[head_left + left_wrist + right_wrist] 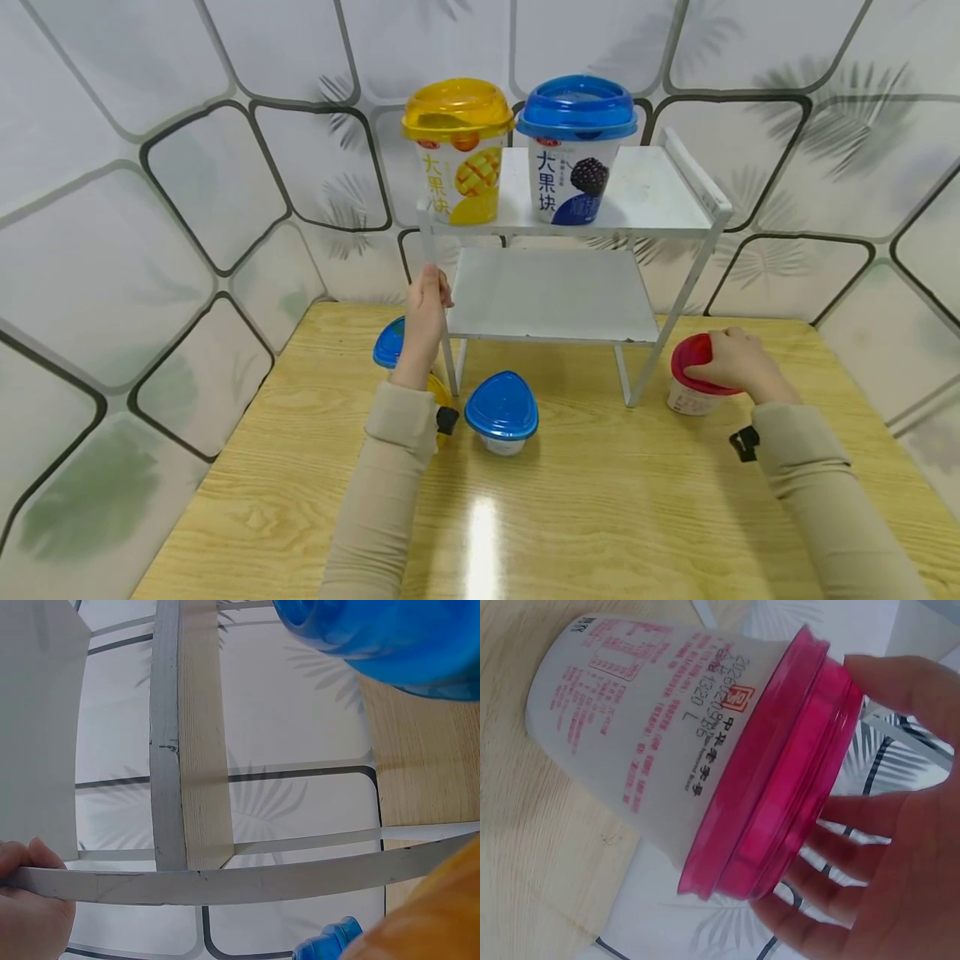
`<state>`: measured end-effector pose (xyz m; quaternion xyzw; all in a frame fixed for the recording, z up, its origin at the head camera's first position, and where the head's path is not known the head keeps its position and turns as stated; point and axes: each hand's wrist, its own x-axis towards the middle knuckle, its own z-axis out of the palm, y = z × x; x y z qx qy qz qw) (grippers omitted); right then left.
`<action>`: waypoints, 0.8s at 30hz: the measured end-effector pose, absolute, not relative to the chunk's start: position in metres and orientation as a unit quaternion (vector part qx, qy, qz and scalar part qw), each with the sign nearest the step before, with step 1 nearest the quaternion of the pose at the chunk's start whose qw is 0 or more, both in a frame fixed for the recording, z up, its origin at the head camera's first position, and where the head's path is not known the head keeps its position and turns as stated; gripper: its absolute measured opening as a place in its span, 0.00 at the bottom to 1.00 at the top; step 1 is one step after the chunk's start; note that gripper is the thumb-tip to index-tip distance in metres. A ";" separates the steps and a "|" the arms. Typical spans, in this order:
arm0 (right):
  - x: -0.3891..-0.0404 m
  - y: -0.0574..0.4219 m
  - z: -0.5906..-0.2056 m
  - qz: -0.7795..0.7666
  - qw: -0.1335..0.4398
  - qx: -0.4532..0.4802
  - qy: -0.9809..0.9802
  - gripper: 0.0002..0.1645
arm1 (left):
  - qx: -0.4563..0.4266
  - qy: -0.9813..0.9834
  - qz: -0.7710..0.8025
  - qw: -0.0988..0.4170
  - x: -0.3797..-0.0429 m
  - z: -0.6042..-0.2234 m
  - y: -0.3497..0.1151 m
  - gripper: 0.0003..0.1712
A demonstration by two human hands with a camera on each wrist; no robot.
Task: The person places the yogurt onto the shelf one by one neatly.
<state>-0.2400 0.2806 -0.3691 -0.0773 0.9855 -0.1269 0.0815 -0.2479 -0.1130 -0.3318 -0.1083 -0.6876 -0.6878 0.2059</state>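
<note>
My left hand [427, 312] grips the front left post of a white two-tier rack [555, 292]. In the left wrist view its fingers and thumb wrap the post [225, 887]. On the right, my right hand [738, 362] holds a fruit cup with a red lid [692, 398] from above. The right wrist view shows fingers and thumb curled about the pink-red lid [780, 780], with the white printed cup below. Whether the cup's base touches the table is hard to tell.
A yellow-lidded fruit cup [457, 150] and a blue-lidded one [576, 150] stand on the rack's top shelf. Another blue-lidded cup [502, 408] is on the table [570, 517] before the rack. A blue lid [387, 343] and a yellow lid [437, 387] show partly behind my left arm.
</note>
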 end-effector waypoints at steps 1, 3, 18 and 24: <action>-0.241 0.282 -0.370 -0.126 0.082 -0.085 0.985 0.42 | -0.109 -0.687 -0.688 0.206 -0.248 -0.332 -0.113 0.21; -0.243 0.284 -0.371 -0.124 0.082 -0.100 0.984 0.43 | -0.111 -0.686 -0.690 0.205 -0.248 -0.332 -0.113 0.21; -0.246 0.288 -0.369 -0.169 0.064 -0.099 0.979 0.50 | -0.114 -0.685 -0.692 0.199 -0.250 -0.333 -0.114 0.21; -0.240 0.283 -0.366 -0.127 0.043 -0.043 0.990 0.54 | -0.111 -0.686 -0.690 0.202 -0.249 -0.333 -0.114 0.21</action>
